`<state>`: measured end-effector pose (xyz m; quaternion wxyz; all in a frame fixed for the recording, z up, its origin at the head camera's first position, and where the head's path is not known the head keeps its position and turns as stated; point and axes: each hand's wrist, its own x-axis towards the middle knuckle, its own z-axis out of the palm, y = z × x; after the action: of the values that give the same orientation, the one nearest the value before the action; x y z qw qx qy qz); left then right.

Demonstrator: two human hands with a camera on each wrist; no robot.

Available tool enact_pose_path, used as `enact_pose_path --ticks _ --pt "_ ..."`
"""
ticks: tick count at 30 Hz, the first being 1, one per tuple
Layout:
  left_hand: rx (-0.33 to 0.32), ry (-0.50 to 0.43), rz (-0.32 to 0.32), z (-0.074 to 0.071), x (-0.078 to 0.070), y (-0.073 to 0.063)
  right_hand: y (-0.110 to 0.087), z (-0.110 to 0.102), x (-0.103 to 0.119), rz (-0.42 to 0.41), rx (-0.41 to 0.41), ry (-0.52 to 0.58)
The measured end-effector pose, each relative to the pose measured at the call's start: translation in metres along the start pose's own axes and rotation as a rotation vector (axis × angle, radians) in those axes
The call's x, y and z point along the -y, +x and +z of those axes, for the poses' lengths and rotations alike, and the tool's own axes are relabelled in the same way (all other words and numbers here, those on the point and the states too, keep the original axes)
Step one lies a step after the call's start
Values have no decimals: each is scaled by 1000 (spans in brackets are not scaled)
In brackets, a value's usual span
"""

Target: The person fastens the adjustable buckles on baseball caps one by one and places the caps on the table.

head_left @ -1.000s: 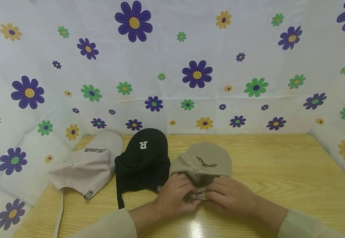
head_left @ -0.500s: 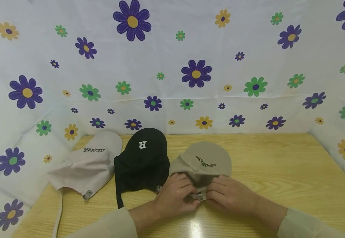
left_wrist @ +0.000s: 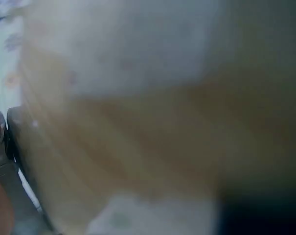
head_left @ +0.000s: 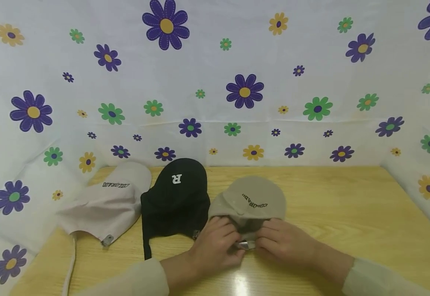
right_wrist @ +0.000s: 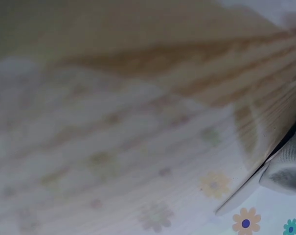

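Note:
The khaki baseball cap [head_left: 255, 193] with dark COLORADO lettering lies right of centre on the table in the head view. My left hand [head_left: 216, 244] grips the left side of its back opening, fingers curled over the edge. On the opposite side my right hand [head_left: 287, 242] holds the edge in the same way, knuckles up. Between the two hands shows the cap's back strap with a shiny metal buckle [head_left: 243, 245]. My fingertips are tucked out of sight inside the cap. Both wrist views show mostly blurred tabletop, without the cap.
Directly left of the khaki cap lies a black cap [head_left: 179, 197] with a white R, its strap hanging down. Farther left is a pale pinkish cap [head_left: 115, 205] with COLORADO lettering and a long loose strap. A flower-print cloth [head_left: 266, 53] encloses the wooden table [head_left: 340, 197].
The head view has shifted slightly. The buckle between my hands has tilted a little and catches more light; both hands keep their hold on the khaki cap.

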<state>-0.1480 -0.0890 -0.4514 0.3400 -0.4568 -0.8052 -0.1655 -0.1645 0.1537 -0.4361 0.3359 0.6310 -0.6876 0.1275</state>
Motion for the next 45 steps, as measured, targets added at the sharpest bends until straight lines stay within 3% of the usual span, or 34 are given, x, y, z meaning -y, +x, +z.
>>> enact_pose_path --ticks 5,8,13,21,27,33,40,45 --pt "41 63 78 -2 2 5 -3 2 -1 -7 -4 -6" --pt "30 88 103 -1 4 4 -3 4 -3 -18 6 -19" --pt "3 110 122 0 2 2 -1 3 -3 -45 28 -37" --pt "67 192 144 -11 2 15 10 -8 -5 11 114 -43" --pt "58 237 234 -10 3 17 9 -5 -5 -32 34 -40" --pt "82 251 243 -7 1 16 4 -5 -1 -43 31 -67" --pt "59 244 226 -10 1 15 7 -13 3 132 47 43" --pt "34 234 211 -7 1 15 8 -13 10 246 64 16"
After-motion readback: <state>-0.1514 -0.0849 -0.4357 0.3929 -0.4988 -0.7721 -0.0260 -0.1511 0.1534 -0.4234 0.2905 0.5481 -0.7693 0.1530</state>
